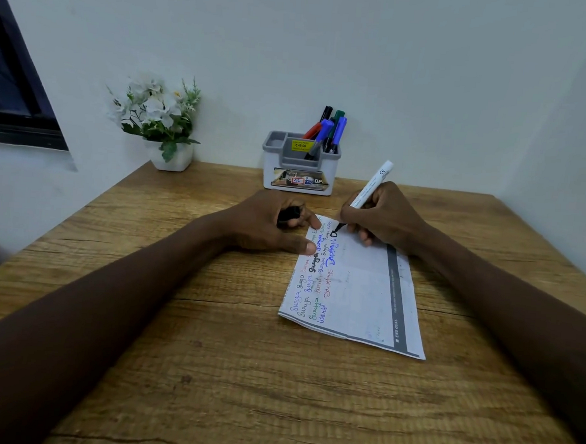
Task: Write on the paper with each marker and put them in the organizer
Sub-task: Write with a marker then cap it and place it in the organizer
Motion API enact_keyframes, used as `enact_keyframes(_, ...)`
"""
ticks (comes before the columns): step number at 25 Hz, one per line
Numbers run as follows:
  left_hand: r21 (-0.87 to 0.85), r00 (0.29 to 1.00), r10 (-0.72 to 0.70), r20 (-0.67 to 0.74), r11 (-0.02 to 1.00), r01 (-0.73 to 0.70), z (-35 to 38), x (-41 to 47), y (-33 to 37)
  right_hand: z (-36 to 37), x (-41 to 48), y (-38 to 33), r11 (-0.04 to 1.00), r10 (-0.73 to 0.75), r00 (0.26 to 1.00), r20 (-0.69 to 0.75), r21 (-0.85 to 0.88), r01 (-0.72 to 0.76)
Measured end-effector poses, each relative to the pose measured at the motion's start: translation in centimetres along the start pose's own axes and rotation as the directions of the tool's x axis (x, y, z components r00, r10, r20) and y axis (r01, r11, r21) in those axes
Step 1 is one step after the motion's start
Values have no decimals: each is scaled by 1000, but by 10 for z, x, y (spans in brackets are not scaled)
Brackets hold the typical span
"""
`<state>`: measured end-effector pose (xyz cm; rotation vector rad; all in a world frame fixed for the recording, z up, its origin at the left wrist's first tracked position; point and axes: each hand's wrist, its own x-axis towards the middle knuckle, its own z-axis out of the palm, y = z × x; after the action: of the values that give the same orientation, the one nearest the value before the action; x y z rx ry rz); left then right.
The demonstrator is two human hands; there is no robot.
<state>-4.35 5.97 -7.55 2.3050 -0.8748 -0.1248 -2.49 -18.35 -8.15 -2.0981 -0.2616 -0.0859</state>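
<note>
White marker [373, 183], black tip on paper [359, 294], in right hand [384, 217] grip; left hand [261, 220] grip clutches cap [288, 214].

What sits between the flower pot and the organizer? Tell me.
Nothing: in the head view only bare table and wall separate the flower pot from the organizer.

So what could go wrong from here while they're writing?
1. The left hand pins the paper only near its far corner with fingertips, so the sheet might swivel under the stroke.
2. That hand also grips the black cap, which could slip loose.
3. The right hand holding the marker rests on the paper close to fresh ink and may smudge it.
</note>
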Motion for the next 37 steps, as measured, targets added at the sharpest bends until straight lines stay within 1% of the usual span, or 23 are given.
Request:
enact_keyframes(13,-32,1000,-1,4,999,1,0,-1,0,0,3,3,1000,1,1000,-28,1,-1)
enact_keyframes(16,-44,1000,13,-13,999,-14,0,-1,0,1,4,4,1000,1,1000,-31,13,0)
enact_keyframes(28,-17,1000,2,5,1000,-2,-1,0,0,1,7,7,1000,2,999,-52,-9,-2)
enact_keyframes(37,10,1000,-12,9,1000,12,0,3,-5,1,7,7,1000,10,998,-64,17,-9)
